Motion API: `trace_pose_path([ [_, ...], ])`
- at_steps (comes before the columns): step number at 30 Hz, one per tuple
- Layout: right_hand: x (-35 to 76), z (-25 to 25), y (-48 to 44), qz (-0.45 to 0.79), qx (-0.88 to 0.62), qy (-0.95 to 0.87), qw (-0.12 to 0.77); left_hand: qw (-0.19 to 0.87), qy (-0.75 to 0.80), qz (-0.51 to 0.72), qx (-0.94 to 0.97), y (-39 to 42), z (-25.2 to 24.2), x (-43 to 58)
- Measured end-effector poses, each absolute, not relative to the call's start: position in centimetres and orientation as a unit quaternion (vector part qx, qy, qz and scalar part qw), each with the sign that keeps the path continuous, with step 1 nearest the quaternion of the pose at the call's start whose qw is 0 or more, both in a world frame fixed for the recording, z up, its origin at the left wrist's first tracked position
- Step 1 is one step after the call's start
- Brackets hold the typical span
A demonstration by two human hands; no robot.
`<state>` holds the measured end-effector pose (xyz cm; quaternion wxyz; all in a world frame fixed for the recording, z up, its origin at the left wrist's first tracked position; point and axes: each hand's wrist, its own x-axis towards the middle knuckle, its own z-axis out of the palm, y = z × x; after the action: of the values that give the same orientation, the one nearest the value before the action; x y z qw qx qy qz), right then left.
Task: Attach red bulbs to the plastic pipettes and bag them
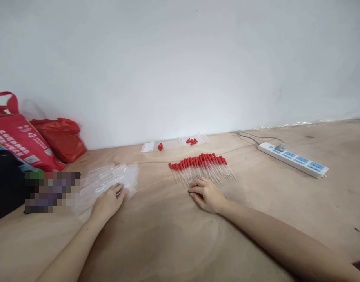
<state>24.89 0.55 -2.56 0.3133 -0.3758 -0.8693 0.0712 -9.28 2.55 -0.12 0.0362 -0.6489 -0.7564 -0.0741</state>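
A row of clear glass droppers with red rubber bulbs (202,166) lies on the wooden table (174,235). My right hand (206,194) rests at the near tips of the droppers, fingers curled and touching them. My left hand (108,201) lies on a pile of clear plastic bags (109,180), fingertips pinching at the top bag. Further back, a few loose red bulbs (191,141) and one single red bulb (160,146) sit on flat clear bags (175,144) by the wall.
A white power strip (293,159) with a grey cable lies at the right. At the left stand a red printed bag (19,141), a red plastic bag (62,138) and a dark object (5,184). A white wall runs behind the table.
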Motion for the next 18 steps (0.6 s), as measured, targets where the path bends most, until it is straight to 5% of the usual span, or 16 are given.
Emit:
trace_pose_path([
  [6,25.0,-2.5,0.7,0.074,-0.370,-0.871,0.316,0.021,-0.711,-0.182,-0.679,2.2,0.0,-8.4],
  [9,25.1,-2.6,0.8,0.076,-0.372,-0.865,0.328,-0.038,-0.583,-0.262,-0.768,0.7,0.7,-5.4],
  [13,25.3,-2.9,1.0,0.080,-0.384,-0.846,0.361,-0.085,-0.408,-0.216,-0.883,-1.8,1.4,-0.9],
  [18,25.3,-2.6,0.7,0.083,-0.400,-0.843,0.349,-0.022,-0.503,-0.268,-0.821,-2.5,0.3,0.6],
])
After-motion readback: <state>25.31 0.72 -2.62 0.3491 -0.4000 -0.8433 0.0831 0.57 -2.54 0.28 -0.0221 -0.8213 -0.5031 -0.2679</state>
